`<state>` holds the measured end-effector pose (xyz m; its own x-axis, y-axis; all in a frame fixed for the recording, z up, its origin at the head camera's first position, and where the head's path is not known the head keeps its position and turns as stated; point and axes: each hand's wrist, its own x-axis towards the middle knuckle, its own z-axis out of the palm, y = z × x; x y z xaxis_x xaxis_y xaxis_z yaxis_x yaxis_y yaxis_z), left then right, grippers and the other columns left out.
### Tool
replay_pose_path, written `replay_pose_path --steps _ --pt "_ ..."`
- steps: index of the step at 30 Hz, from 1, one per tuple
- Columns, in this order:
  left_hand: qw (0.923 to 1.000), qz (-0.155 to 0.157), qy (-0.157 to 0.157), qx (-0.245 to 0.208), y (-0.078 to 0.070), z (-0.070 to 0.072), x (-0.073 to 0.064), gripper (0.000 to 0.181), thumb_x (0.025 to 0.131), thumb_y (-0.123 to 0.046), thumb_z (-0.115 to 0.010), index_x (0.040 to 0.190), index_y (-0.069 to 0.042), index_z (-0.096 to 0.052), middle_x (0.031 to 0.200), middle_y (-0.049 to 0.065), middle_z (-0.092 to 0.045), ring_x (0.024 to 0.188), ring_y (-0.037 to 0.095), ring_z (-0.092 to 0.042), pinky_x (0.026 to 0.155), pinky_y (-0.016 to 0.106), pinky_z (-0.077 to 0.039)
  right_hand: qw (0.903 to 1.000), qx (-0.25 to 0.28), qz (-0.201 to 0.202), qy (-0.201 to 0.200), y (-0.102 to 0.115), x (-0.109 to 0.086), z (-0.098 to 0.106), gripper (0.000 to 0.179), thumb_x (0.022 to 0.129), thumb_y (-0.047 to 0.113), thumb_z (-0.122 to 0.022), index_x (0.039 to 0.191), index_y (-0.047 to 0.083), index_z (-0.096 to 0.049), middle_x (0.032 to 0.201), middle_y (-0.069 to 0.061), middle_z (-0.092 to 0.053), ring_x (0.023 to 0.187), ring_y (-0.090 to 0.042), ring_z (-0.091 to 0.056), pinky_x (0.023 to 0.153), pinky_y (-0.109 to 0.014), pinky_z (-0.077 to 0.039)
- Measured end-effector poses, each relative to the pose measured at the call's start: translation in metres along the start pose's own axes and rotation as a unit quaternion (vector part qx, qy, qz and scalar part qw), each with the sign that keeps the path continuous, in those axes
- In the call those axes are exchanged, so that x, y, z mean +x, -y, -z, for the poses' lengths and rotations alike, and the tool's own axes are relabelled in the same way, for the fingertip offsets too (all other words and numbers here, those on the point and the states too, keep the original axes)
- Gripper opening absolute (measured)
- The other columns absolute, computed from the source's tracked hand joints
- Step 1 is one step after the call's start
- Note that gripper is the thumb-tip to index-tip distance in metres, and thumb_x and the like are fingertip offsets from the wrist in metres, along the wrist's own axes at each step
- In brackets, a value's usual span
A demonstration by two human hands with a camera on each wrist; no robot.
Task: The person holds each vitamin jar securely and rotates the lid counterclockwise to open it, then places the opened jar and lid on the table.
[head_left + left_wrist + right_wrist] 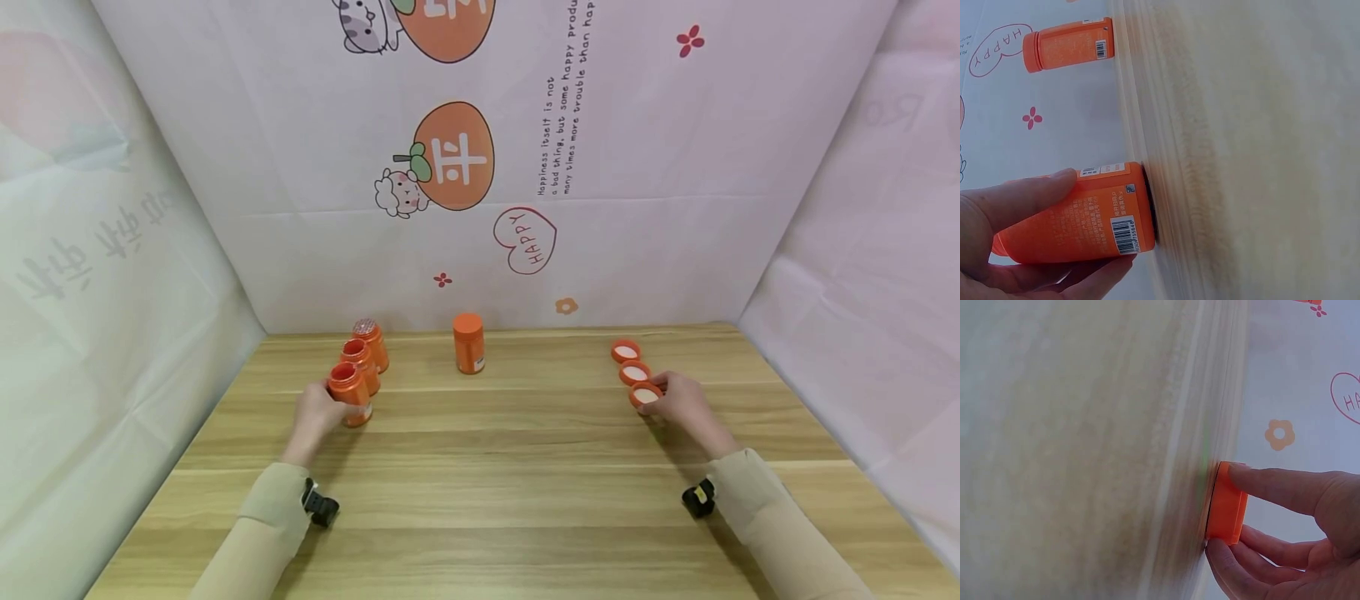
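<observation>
On the left, my left hand (318, 410) grips the nearest of three orange bottles, an uncapped bottle (351, 402) standing upright on the table. In the left wrist view, thumb and fingers lie around this bottle (1079, 219), and its barcode label shows. Behind it stand a second uncapped bottle (362, 367) and a third bottle (372, 346) with a silvery patterned top. Over on the right, my right hand (684, 407) pinches the nearest orange cap (646, 395) by its sides; its white inside faces up. This cap (1227, 503) rests on the table in the right wrist view.
Two more upturned caps, a middle cap (634, 372) and a far cap (626, 351), lie in line behind the held one. A closed orange bottle (469, 346) stands near the back edge of the wooden table (495, 483). White printed cloth (645, 167) hangs behind and at both sides.
</observation>
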<state>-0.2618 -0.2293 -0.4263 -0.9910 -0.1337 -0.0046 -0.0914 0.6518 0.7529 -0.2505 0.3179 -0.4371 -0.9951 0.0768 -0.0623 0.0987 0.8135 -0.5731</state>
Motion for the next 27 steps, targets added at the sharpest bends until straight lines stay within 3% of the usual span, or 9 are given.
replay_pose_path --steps 27 --pt "0.9999 0.007 0.003 0.013 0.004 -0.0001 0.0053 0.056 0.074 -0.011 -0.075 0.12 0.013 -0.052 0.118 0.032 -0.058 0.104 0.041 -0.058 0.093 0.053 -0.044 0.9999 -0.008 0.01 -0.006 -0.0009 0.0012 -0.0017 0.059 0.074 0.01 -0.077 0.121 -0.013 -0.051 0.117 -0.034 -0.055 0.101 -0.041 -0.055 0.082 -0.049 -0.047"
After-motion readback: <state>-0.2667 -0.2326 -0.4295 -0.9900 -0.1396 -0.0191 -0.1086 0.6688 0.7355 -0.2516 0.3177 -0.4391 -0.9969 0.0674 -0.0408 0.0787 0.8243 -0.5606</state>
